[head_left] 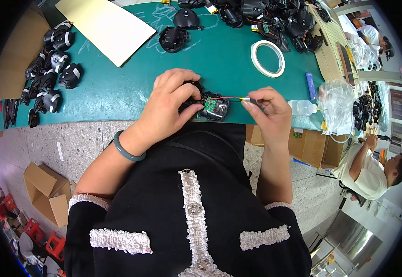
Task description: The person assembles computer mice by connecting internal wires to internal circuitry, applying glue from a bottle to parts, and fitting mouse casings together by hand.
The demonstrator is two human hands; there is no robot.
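My left hand (171, 99) is closed around an opened black plastic housing (220, 109) at the table's near edge. Inside that housing a small green circuit board (210, 104) shows. A thin red wire (226, 97) runs from the board across to my right hand (272, 111). Between the thumb and fingers of that hand is a small silver battery pack (246, 99) with a yellow end, partly covered by the fingers. The left fingertips hide the housing's left side.
On the green table (118, 92) lie a roll of tape (258, 63), a cream sheet (106, 27) and several black housings (71, 76) at left. More housings (256, 10) crowd the far right. A clear bottle (302, 108) stands beside a plastic bag (336, 104). A co-worker (369, 168) sits at right.
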